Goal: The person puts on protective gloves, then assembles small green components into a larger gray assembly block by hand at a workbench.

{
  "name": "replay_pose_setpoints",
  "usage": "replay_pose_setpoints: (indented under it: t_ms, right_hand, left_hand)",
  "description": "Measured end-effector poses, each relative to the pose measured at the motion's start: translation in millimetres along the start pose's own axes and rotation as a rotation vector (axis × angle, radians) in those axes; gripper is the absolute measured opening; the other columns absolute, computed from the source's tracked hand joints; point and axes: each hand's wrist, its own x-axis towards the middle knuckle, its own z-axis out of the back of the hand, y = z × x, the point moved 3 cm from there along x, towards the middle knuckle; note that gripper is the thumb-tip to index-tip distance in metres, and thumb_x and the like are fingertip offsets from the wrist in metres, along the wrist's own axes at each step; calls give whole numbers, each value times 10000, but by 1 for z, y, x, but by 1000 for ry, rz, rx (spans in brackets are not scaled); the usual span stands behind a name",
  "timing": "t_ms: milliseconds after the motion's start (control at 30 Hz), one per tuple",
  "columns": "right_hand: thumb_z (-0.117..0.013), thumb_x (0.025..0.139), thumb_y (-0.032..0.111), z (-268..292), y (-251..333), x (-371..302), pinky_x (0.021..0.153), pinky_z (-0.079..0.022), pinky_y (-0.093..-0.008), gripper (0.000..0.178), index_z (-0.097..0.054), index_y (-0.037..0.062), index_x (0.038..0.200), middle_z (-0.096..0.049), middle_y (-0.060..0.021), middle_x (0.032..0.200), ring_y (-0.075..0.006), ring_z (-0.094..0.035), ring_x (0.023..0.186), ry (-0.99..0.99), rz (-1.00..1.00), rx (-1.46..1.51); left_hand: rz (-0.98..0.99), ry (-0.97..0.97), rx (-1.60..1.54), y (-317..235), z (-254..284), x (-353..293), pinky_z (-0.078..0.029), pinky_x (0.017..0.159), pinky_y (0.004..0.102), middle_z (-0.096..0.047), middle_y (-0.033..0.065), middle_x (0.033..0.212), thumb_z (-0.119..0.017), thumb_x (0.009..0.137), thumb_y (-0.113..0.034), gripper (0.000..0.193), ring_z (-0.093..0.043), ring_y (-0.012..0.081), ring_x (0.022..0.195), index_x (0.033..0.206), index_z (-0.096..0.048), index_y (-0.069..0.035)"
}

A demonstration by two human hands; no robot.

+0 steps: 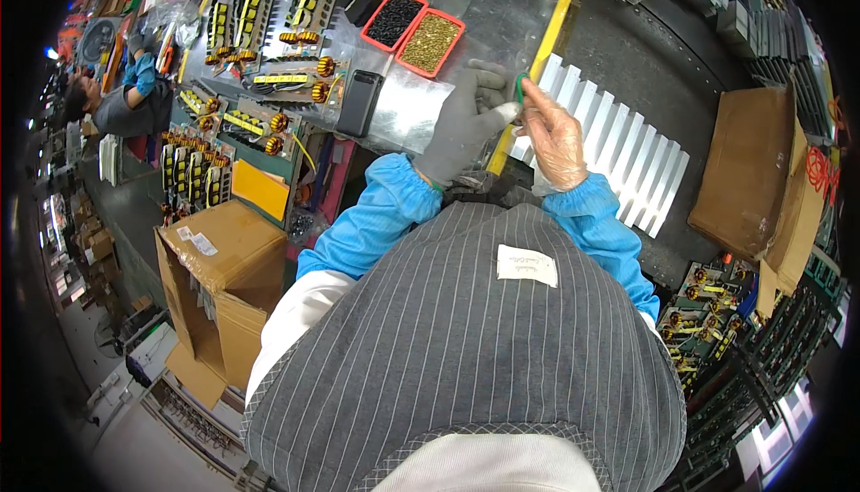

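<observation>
My right hand (557,138), in a clear plastic glove, pinches a thin green band-like piece (520,88) between thumb and fingertips. Just left of it is my left hand (463,121) in a grey glove, its fingers curled and its thumb tip by the lower end of the green piece. Whatever the left fingers hold, if anything, is hidden. Both hands are over the bench's yellow edge strip (555,26). Beneath and beside my right hand lies a row of silver metal bars (618,147).
Red trays of black screws (394,19) and brass-coloured screws (432,42) sit beyond my left hand. A black phone (359,103) lies near several circuit boards (296,80). Cardboard boxes stand left (224,250) and right (748,170). A co-worker (134,102) is at far left.
</observation>
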Motion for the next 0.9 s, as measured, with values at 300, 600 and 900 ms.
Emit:
replay_pose_setpoints:
  t_ms: [300, 600, 900]
  right_hand:
    - [-661, 860, 41, 11, -7, -4, 814, -516, -268, 453, -566, 43, 1303, -605, -63, 1024, -129, -593, 903, -153, -107, 100]
    - [-663, 824, -1, 13, -17, 2, 684, -534, -264, 467, -568, 8, 1281, -638, -51, 918, -131, -605, 768, -208, -238, 418]
    - [-659, 841, 29, 18, -15, 2, 679, -527, -255, 533, -483, -22, 1342, -661, -106, 1062, -134, -623, 821, -233, -306, 627]
  left_hand:
    - [89, 15, -65, 0, -7, -1, -488, 719, 276, -615, 96, 977, -620, 803, -70, 337, -585, 125, 828, 1116, -522, 6]
    - [83, 7, -41, 3, -3, 1, -464, 633, 220, -569, 63, 1035, -599, 831, -45, 312, -538, 82, 769, 1126, -511, 6]
    - [-160, 55, 440, -11, -2, -3, -456, 580, 230, -578, 67, 1132, -711, 738, -27, 418, -524, 67, 624, 1118, -539, -53]
